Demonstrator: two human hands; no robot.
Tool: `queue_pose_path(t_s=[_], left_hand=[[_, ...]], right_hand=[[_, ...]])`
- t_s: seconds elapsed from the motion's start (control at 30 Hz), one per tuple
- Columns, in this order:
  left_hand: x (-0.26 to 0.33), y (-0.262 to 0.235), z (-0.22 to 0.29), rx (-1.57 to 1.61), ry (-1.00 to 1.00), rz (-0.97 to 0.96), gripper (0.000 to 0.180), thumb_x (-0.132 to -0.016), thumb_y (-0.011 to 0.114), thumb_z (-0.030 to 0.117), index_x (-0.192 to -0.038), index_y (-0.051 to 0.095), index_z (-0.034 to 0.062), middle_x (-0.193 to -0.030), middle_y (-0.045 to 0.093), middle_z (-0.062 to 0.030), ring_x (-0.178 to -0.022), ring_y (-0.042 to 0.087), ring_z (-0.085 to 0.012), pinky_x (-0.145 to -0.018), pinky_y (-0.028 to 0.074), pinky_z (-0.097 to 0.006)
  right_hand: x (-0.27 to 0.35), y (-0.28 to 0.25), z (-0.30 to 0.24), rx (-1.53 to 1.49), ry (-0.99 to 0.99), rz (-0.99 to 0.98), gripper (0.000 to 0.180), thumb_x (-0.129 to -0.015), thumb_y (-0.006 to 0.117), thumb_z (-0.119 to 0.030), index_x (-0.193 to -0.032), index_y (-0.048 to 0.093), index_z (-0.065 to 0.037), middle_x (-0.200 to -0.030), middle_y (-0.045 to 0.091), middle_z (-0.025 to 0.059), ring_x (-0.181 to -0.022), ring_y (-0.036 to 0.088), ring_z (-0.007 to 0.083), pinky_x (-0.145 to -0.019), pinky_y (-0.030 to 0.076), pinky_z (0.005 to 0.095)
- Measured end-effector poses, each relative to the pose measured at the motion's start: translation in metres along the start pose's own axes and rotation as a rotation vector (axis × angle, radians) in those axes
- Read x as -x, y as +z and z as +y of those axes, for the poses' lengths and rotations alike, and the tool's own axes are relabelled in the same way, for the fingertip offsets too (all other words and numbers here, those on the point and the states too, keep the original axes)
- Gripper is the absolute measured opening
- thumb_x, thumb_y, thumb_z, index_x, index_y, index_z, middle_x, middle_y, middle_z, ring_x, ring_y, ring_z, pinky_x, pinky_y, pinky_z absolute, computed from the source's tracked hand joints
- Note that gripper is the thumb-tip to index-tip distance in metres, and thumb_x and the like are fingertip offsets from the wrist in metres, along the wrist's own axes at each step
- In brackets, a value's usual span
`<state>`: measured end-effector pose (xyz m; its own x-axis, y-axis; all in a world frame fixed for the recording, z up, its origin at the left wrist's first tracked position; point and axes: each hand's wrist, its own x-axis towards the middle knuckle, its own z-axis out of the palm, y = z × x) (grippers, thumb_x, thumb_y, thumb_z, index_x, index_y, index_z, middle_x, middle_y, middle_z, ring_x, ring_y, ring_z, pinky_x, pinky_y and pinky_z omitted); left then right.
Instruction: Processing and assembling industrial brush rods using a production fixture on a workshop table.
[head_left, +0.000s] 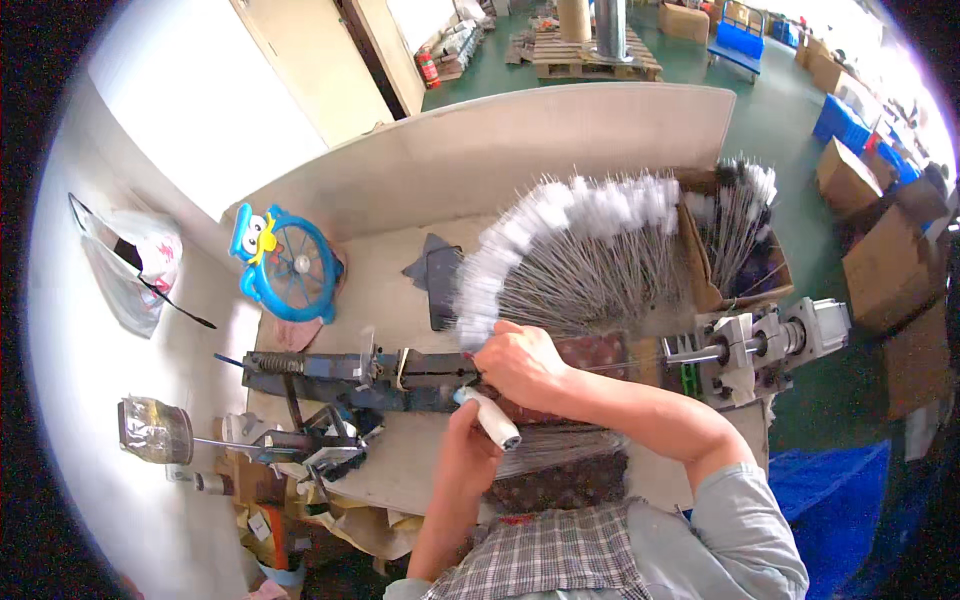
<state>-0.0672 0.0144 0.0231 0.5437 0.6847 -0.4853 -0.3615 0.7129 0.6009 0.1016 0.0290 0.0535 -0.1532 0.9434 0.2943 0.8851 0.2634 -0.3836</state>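
One white-tipped brush [493,418] sits gripped in the left hand [466,450], just below the long metal jig [350,372]. The right hand [520,362] (fingers curled, grip unclear) rests on the jig's right end.

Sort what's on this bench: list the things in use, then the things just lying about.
In use:
left hand holding a white-tipped wire brush
right hand on the long metal jig
fan of white-tipped wire brushes

Lying about:
blue cartoon desk fan
dark phone
clear plastic bag
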Motion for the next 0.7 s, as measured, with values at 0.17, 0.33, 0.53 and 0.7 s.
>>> queue_pose_path(t_s=[0.17, 0.33, 0.53, 0.7], left_hand=[[-0.003, -0.004, -0.004, 0.087, -0.001, -0.023, 0.035, -0.084, 0.057, 0.038, -0.104, 0.053, 0.0108, -0.089, 0.062, -0.0054, -0.07, 0.062, -0.0204, -0.055, 0.055, -0.038], [0.0, 0.008, -0.001, 0.127, 0.001, -0.025, 0.035, -0.083, 0.059, 0.037, -0.102, 0.056, 0.0088, -0.081, 0.064, -0.006, -0.065, 0.063, -0.0205, -0.051, 0.052, -0.034], [-0.037, -0.047, -0.008, -1.253, 0.447, 0.121, 0.031, -0.081, 0.066, 0.027, -0.076, 0.063, -0.0035, -0.063, 0.06, -0.0041, -0.053, 0.052, -0.0083, -0.049, 0.042, -0.027], [-0.033, -0.034, -0.016, -0.903, 0.42, 0.072, 0.027, -0.081, 0.064, 0.023, -0.079, 0.063, -0.0039, -0.07, 0.063, -0.0057, -0.058, 0.055, -0.01, -0.055, 0.044, -0.026]], right_hand=[[-0.002, -0.004, -0.005, 0.041, 0.026, -0.015, 0.009, -0.064, 0.06, -0.013, -0.067, 0.064, -0.006, -0.071, 0.064, 0.0095, -0.082, 0.06, 0.027, -0.064, 0.051, 0.0377], [-0.005, -0.005, -0.005, 0.023, 0.124, -0.07, 0.012, -0.065, 0.063, -0.018, -0.069, 0.066, -0.007, -0.074, 0.064, 0.0114, -0.084, 0.06, 0.0279, -0.067, 0.051, 0.0394], [-0.008, -0.005, -0.011, 0.073, 0.141, -0.107, 0.016, -0.065, 0.064, -0.022, -0.07, 0.066, -0.007, -0.074, 0.063, 0.0112, -0.085, 0.059, 0.0284, -0.069, 0.05, 0.0408], [0.001, 0.008, -0.007, 0.055, 0.136, -0.025, 0.013, -0.068, 0.061, -0.024, -0.063, 0.061, -0.011, -0.068, 0.06, 0.001, -0.081, 0.055, 0.0245, -0.067, 0.047, 0.0388]])
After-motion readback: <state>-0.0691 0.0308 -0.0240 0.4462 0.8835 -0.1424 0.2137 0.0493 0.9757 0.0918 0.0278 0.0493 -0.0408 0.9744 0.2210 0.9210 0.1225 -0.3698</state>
